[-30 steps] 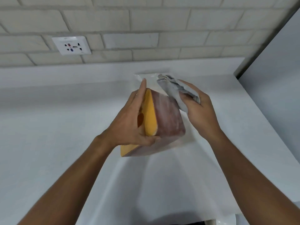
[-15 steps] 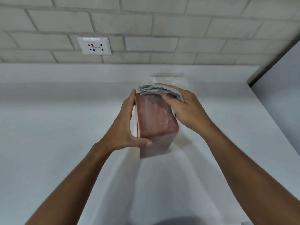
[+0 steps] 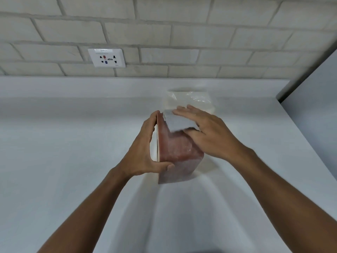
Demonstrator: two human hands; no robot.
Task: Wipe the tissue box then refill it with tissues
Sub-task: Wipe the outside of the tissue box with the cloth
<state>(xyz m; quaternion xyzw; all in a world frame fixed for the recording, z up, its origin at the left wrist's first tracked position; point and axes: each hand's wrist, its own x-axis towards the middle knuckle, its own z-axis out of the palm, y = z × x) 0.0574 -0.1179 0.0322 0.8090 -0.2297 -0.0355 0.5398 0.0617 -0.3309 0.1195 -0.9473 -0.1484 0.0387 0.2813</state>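
Tissue box [image 3: 179, 152] sits at the frame's centre over the white counter [image 3: 73, 143], left hand [image 3: 144, 154] gripping its left side, thumb curled across the near face. Right hand [image 3: 209, 132], fingers straight, presses a grey cloth [image 3: 177, 122] onto its top.

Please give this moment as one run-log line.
step: wipe | left hand: grips tissue box | right hand: flat, presses grey cloth on box

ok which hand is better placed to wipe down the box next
Right. The right hand lies flat on the cloth, pressing it against the box, so it can probably just sweep along. The left hand grips the box's edge and steadies it.
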